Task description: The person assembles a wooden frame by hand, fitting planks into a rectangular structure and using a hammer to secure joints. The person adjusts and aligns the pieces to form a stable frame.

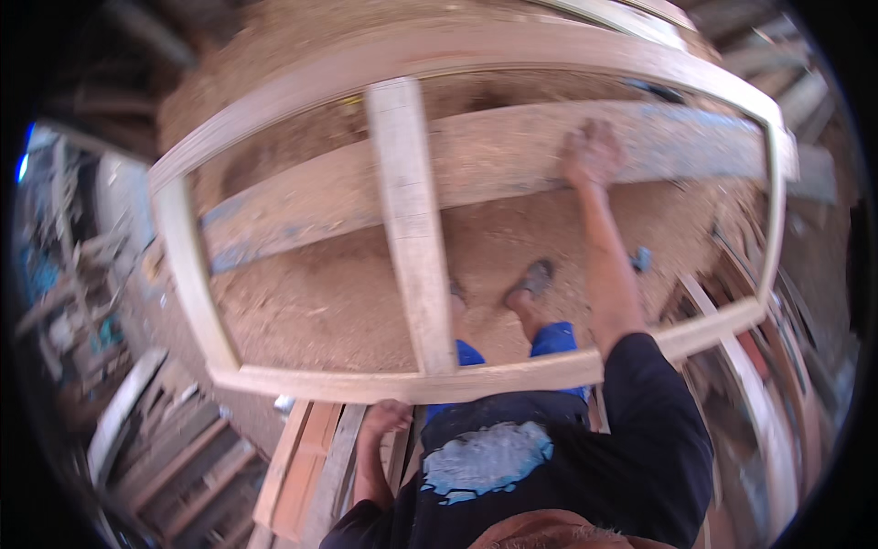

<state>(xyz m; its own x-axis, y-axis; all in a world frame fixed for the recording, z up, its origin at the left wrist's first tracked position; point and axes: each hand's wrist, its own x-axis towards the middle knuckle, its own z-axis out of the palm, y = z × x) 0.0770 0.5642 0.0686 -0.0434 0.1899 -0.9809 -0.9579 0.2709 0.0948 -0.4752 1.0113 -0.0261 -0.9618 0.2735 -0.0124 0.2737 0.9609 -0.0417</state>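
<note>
A large pale wooden frame (512, 378) spans the view in front of me, with a crossbar (409, 220) dividing it into two openings. Beneath it runs a long, dust-covered plank (494, 156) with bluish patches. My right hand (594, 154) reaches over the near rail and lies over the plank within the right-hand opening. Its fingers look spread, though motion smears them, and I see nothing held. Close to the near rail, on my side of it, is my left hand (389, 418). Its fingers seem loosely bent and blurred; whether they hold anything is unclear.
Sawdust covers the ground (311, 316) around my feet. Timber lengths (320, 457) lie beside me at the lower left, and more long boards (764, 430) are at the right. Scrap wood (183, 467) fills the left side. A small blue object (641, 259) lies right of my forearm.
</note>
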